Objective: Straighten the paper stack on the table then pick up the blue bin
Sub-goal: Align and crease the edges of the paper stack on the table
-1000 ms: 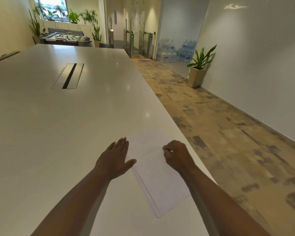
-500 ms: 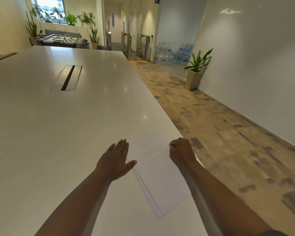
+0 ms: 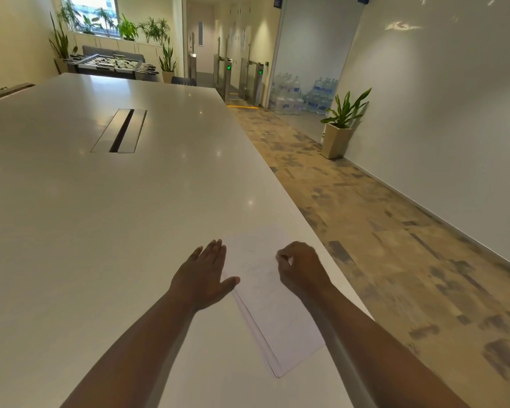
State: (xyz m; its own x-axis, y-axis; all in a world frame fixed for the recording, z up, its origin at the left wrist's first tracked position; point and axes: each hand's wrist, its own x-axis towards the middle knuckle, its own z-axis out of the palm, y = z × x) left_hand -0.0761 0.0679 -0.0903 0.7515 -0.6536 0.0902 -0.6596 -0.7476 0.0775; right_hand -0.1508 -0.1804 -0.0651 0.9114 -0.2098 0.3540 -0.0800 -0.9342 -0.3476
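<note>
A stack of white paper (image 3: 273,316) lies askew on the white table (image 3: 100,231), close to its right edge, with sheet edges slightly fanned along the left side. My left hand (image 3: 205,275) lies flat on the table, fingers straight, its thumb side against the stack's left edge. My right hand (image 3: 302,269) rests on top of the stack's far right part with its fingers curled under; nothing shows in its grip. The blue bin is not in view.
A cable slot (image 3: 120,131) is set into the table's middle. Right of the table runs a carpeted aisle (image 3: 380,245) along a white wall, with a potted plant (image 3: 340,128) and stacked water bottles (image 3: 301,95) further back.
My right hand shifted a little to the right on the paper and came back left. My left hand stayed flat against the stack's left edge.
</note>
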